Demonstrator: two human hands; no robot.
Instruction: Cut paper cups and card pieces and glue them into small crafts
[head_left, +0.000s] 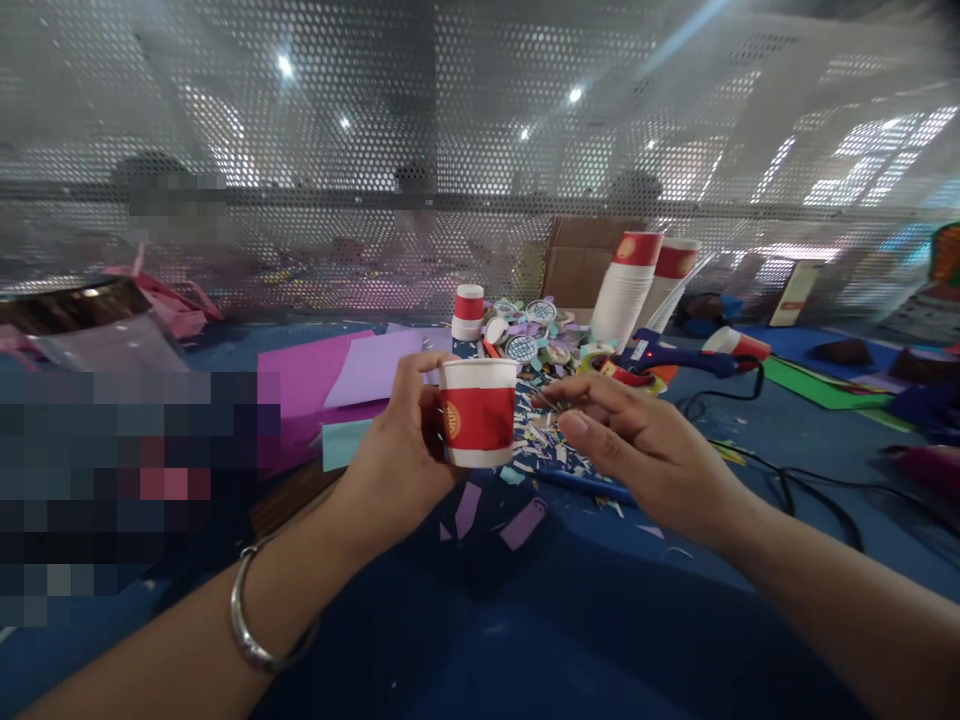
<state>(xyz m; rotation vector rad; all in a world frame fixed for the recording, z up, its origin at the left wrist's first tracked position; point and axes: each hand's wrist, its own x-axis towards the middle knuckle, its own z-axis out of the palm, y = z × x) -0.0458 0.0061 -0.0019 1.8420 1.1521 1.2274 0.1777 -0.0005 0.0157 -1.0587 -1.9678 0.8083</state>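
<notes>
A red and white paper cup (480,415) is held upright over the blue table by my left hand (412,440), whose fingers wrap its left side and back. Apart from the cup, to its right, my right hand (637,440) is open, fingers stretched toward it and nothing visible in them. Below and behind the cup lie paper scraps (525,520). Just beyond my right hand rests a blue glue gun (675,358) with a small red light.
Tall stacks of paper cups (616,305) stand at the back right, near a tipped cup (739,343). A shorter cup stack (469,312) stands behind my cup. Purple paper sheets (375,365) lie left, a black cable (787,490) right. Perforated mesh (480,130) closes the back.
</notes>
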